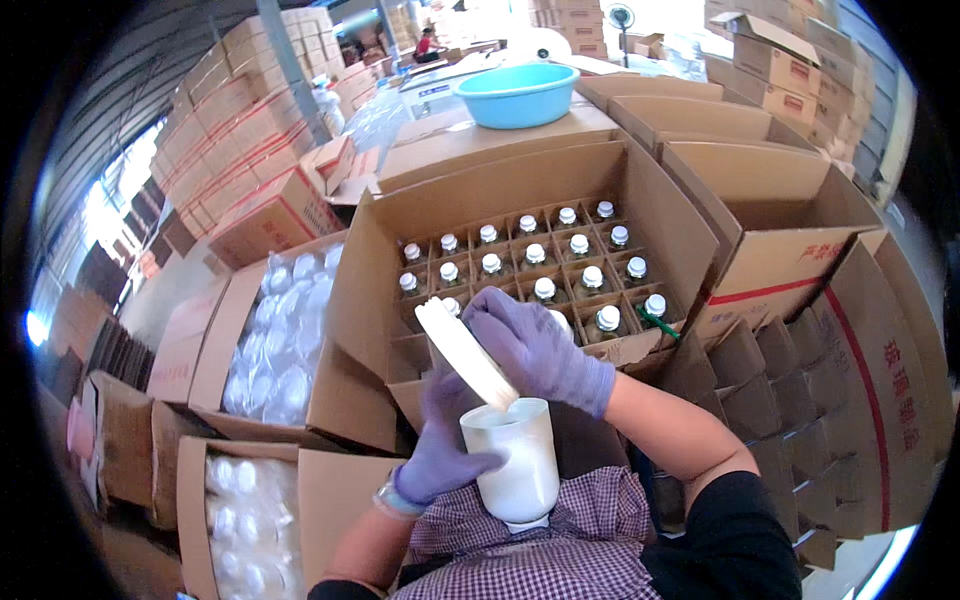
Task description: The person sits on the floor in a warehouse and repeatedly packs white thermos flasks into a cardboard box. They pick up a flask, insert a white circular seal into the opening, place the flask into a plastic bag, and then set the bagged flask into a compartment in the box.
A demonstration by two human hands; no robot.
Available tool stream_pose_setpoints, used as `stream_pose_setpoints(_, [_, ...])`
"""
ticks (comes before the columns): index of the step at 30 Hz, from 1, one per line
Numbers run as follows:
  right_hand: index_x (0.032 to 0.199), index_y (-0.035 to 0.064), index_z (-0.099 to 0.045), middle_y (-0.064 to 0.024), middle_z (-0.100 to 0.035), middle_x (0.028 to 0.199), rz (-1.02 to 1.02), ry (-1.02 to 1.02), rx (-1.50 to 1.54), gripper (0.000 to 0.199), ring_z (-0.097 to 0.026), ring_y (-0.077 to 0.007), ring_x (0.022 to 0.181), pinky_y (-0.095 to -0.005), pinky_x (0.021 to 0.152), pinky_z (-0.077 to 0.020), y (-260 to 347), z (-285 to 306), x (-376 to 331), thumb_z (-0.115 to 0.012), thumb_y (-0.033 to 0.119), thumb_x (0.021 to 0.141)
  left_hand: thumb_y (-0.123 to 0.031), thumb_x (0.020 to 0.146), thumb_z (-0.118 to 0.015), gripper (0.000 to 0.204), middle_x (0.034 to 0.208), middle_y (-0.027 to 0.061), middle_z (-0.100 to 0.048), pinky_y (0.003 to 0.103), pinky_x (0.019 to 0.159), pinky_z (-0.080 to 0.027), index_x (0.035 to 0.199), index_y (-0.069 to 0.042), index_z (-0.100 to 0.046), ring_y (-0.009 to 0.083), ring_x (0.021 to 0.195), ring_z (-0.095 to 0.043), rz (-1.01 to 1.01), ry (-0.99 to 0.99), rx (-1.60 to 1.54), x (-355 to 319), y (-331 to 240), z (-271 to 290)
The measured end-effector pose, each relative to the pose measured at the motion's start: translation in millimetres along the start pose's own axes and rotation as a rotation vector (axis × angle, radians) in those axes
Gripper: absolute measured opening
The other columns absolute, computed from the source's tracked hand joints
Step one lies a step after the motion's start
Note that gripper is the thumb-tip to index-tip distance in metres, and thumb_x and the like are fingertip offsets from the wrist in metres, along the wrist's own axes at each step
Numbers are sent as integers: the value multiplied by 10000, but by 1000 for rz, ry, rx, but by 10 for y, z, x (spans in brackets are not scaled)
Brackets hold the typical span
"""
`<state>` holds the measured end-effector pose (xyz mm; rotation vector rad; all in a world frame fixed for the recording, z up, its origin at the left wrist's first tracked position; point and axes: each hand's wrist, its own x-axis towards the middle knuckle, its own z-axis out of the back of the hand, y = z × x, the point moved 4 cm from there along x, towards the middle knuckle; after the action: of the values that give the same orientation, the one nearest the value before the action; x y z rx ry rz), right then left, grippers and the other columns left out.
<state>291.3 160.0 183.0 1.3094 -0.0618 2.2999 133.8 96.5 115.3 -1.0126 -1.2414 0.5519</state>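
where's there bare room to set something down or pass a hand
Bare cardboard shows left of the blue basin, behind the bottle carton. The open carton right of the bottles may take a hand, bottom hidden. Crowded: among the bottles, the wrapped goods at left, and around the white jar by the left hand.

Purple-gloved hands (550,352), black sleeves (728,535), checked apron (595,512)

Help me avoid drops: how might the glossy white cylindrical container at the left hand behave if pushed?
The glossy white cylindrical container could tip, since its lower end narrows; its smooth, curved wall may slip or roll.
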Motion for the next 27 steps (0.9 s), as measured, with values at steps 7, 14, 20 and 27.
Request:
stream_pose_setpoints(7, [1215, 86, -594, -156, -664, 1051, -236, 336, 129, 530, -686, -337, 963, -422, 841, -559, 316, -145, -67, -750, 376, 800, -494, 805, -740, 1071, 1534, 218, -360, 489, 1201, -304, 1585, -42, -162, 361, 1418, -383, 285, -137, -89, 221, -445, 29])
stream_pose_setpoints(14, [1210, 39, -574, -207, -611, 1205, -172, 233, -31, 417, -688, -337, 964, -446, 854, -569, 111, -426, -329, -708, 233, 866, -551, 736, -814, 1124, 1592, 250, -241, 515, 1231, -183, 1533, 16, -260, 431, 1488, -207, -283, 15, 731, 167, -331, 103])
stream_pose_setpoints(20, [1219, 70, -577, -234, -638, 1170, -251, 285, -1, 287, -704, -315, 961, -441, 867, -560, 212, -367, -201, -586, 195, 960, -380, 762, -813, 976, 1597, 271, -261, 498, 1219, -236, 1495, 47, -331, 451, 1485, -249, -115, -70, 693, 212, -366, 31])
stream_pose_setpoints(27, [1268, 87, -529, -147, -701, 981, -379, 111, 118, 471, -704, -336, 866, -443, 755, -559, -17, -234, -101, -670, 341, 897, -500, 978, -559, 766, 1435, 201, -470, 448, 1118, -399, 1493, 23, -339, 334, 1318, -486, 180, -93, -303, 276, -407, 17])
